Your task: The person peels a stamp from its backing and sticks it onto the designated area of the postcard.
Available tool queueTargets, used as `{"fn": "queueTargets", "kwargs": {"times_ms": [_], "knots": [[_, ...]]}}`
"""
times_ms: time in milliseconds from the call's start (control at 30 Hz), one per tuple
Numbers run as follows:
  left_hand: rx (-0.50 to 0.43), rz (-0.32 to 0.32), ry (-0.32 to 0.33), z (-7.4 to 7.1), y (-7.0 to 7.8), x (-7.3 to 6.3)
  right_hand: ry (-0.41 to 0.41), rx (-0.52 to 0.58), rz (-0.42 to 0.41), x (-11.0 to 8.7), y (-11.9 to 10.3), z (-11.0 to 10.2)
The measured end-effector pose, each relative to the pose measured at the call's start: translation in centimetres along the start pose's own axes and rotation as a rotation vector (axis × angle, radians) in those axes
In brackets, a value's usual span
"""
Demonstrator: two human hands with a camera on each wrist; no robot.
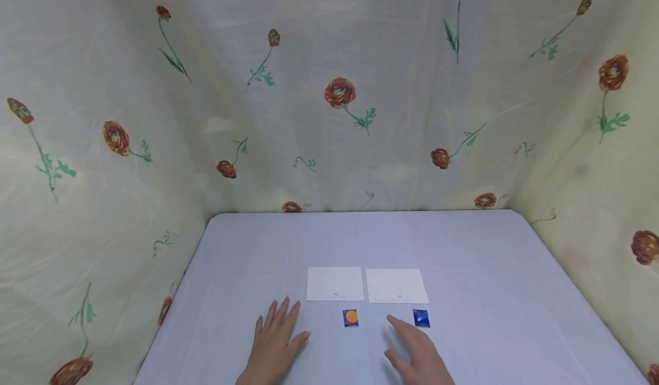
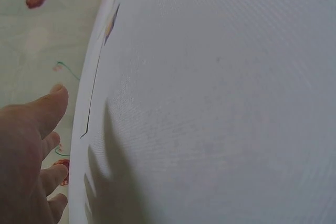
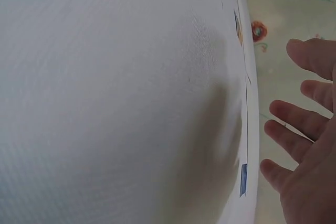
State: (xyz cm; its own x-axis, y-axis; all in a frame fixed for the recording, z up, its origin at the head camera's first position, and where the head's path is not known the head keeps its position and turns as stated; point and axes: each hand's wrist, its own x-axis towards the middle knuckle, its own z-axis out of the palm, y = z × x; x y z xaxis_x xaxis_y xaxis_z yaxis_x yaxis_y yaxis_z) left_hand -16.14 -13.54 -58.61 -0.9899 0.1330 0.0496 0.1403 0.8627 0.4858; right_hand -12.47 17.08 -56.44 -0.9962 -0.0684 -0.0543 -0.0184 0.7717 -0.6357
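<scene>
My left hand (image 1: 275, 337) is spread over the table left of a small purple card with an orange disc (image 1: 350, 317), holding nothing. To the right of that card, my right hand (image 1: 416, 352) hovers with its fingers loosely extended and nothing in them. Just beyond its fingertips, to the right, lies a small dark blue card (image 1: 421, 318). Two white paper cards lie side by side behind the small ones, a left white card (image 1: 334, 284) and a right white card (image 1: 396, 285). In the right wrist view the fingers (image 3: 296, 119) are apart and throw a shadow on the cloth.
A pale cloth covers the table (image 1: 247, 247), whose far corners are rounded. Flower-printed curtains (image 1: 401, 87) hang behind it and along both sides, close to the table's edges.
</scene>
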Motion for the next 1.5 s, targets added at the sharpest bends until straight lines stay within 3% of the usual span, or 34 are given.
{"fn": "queueTargets", "kwargs": {"times_ms": [367, 1100, 1500], "knots": [[0.01, -0.002, -0.027, 0.0, -0.6, 0.1, -0.011, 0.049, -0.005, 0.6, -1.0, 1.3], [-0.023, 0.034, -0.025, 0.0, -0.6, 1.0, -0.122, 0.071, -0.062, 1.9, -2.2, 2.6], [-0.057, 0.011, -0.044, 0.3, -0.3, 2.0, -0.046, 0.006, -0.132, 2.3, -2.4, 2.6]]}}
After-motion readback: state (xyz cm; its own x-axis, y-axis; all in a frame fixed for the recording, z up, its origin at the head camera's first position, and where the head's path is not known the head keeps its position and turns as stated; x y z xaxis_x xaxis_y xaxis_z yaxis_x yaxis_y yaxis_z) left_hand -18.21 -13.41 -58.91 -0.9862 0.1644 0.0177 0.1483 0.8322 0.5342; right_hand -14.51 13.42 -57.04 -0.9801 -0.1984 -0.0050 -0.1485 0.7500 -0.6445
